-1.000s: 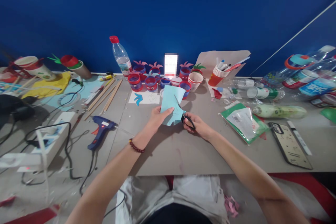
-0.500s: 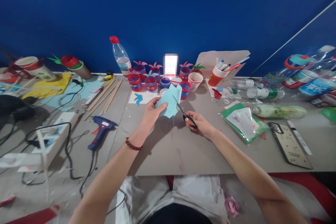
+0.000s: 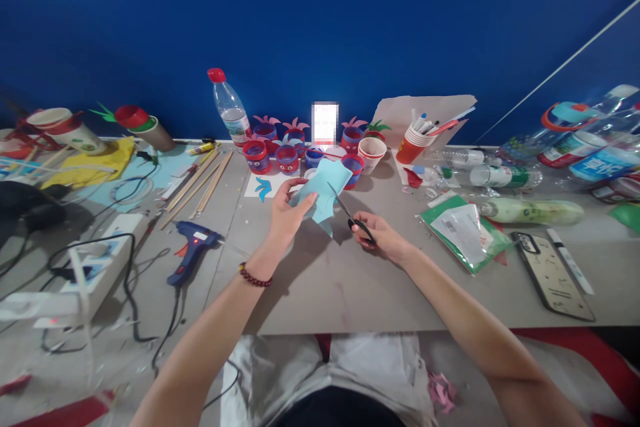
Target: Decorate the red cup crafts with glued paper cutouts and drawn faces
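Well left of the left hand (image 3: 286, 217) lies a glue gun (image 3: 193, 245) on the table (image 3: 325, 287). That hand is pinched on a blue paper (image 3: 323, 190), held up off the table. Just right of the paper, the right hand (image 3: 377, 237) is closed around the scissors (image 3: 350, 213), blades parted, tips by the paper's edge. Beyond both hands stand red-and-blue cups (image 3: 287, 159); right of the right hand lies a phone (image 3: 553, 277).

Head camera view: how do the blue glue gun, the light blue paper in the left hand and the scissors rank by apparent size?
Largest to smallest:
1. light blue paper and blue glue gun: alike, unsure.
2. scissors, partly hidden inside the right hand.
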The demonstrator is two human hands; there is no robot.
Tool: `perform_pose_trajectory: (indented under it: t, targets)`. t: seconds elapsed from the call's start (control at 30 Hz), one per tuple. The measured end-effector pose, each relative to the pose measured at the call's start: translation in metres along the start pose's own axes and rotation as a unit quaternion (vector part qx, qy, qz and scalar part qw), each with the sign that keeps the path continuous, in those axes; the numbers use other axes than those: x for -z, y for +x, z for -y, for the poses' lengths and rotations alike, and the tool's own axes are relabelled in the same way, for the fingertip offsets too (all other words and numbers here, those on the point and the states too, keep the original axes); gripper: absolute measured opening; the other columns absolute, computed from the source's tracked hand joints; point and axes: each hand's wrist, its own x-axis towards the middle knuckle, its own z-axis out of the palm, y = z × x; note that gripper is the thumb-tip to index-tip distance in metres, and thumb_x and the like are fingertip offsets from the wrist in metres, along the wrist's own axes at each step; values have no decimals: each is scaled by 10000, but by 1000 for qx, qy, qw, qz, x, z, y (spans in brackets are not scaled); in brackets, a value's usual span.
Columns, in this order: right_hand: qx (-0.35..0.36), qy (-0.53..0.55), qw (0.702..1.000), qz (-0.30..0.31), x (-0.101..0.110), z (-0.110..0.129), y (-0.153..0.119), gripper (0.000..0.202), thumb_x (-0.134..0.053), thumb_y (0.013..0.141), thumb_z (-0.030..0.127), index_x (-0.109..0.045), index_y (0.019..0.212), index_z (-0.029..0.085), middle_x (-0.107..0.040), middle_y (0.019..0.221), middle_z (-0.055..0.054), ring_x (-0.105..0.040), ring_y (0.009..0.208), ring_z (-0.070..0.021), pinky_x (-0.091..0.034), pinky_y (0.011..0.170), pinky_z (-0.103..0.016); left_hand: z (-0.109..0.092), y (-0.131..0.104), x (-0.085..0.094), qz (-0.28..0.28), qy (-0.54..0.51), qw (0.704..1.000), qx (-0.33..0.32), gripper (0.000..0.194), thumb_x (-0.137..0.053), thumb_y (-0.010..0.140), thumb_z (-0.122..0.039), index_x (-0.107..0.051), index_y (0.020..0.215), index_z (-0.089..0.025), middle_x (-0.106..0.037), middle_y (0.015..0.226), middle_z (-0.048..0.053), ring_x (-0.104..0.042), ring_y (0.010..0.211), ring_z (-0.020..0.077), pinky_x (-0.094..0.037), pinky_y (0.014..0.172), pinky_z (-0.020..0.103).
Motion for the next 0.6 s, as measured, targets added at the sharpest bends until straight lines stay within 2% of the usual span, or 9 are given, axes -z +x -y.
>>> perform_pose_trajectory:
  t: [0.17, 0.33, 0.6]
  targets:
    - [-9, 4, 1000, -5, 0, 0, -1, 475, -759, 681, 523, -409, 795, 224, -426, 467, 113, -223, 375, -27, -124, 357, -150, 1, 3, 1, -9, 7, 1000, 0, 420, -796, 622, -327, -632, 990, -206, -658, 774, 2, -619, 649, 129, -508, 589, 233]
    - [-11, -2, 1000, -1, 0, 0, -1, 467, -757, 687, 526, -420, 796, 222, -430, 471, 109, -217, 378, -26, -131, 362, -151, 0, 3, 2, -33, 22, 999, -24, 402, -799, 618, -309, -633, 970, -208, -666, 882, 18, -628, 716, 134, -512, 623, 233]
    - [-13, 5, 1000, -2, -3, 3, -2, 466, -771, 665, 507, -422, 781, 221, -418, 466, 111, -238, 374, -30, -136, 352, -152, 2, 5, 2, -44, 6, 999, -16, 415, -795, 620, -315, -630, 984, -204, -642, 775, -7, -602, 653, 124, -489, 582, 229]
